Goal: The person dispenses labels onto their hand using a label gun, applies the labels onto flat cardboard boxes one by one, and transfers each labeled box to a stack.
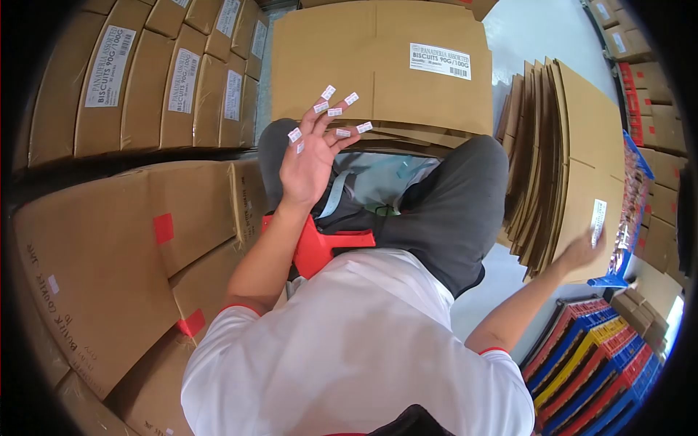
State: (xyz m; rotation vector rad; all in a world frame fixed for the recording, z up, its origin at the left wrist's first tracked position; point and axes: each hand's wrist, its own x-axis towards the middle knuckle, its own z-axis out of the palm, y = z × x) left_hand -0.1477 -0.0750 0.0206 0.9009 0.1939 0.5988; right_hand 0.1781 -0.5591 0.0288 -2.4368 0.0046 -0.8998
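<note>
My left hand (309,163) is raised with its palm up and fingers spread. Several small printed white stickers (334,112) cling to its fingertips and fingers. Out to the right, my right hand (582,251) reaches against the front sheet of a stack of flattened cardboard boxes (592,174). Its fingertips touch the lower part of a white label (598,218) on that sheet. In front of my knees lies a flat carton (320,65), bearing a printed white biscuit label (440,61).
Sealed cartons (134,51) with similar labels are piled at the left. Closer in stand more brown cartons (87,254) with red tape. A red plastic object (316,243) lies by my left hip. Coloured crates (596,356) stack up at the lower right.
</note>
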